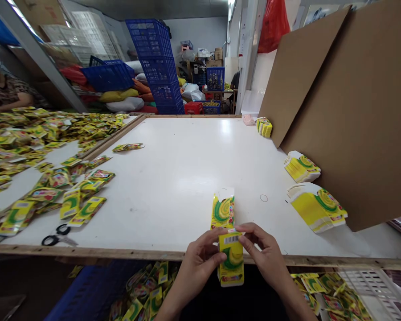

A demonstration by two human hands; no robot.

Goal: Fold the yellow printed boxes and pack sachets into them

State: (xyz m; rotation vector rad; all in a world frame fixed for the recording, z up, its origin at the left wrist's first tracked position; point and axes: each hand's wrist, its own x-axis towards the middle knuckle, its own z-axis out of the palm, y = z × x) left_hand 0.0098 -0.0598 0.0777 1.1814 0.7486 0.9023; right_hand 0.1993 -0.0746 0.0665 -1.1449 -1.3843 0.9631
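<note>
A small yellow and green carton (232,263) with a barcode is held upright at the table's front edge. My left hand (202,256) grips its left side, thumb on the front face. My right hand (262,247) pinches its upper right corner between thumb and fingers. Just behind it, another yellow carton (221,210) rests on the white table with its white top flap up; its lower part is hidden by my hands and the held carton.
Stacks of flat cartons (317,207) lie at right against a cardboard sheet (361,116). Small yellow packets (87,211) and black-handled scissors (56,236) lie at left. A wooden edge (147,253) borders the white tabletop (183,178). Crates of packets stand below; a person (10,91) sits far left.
</note>
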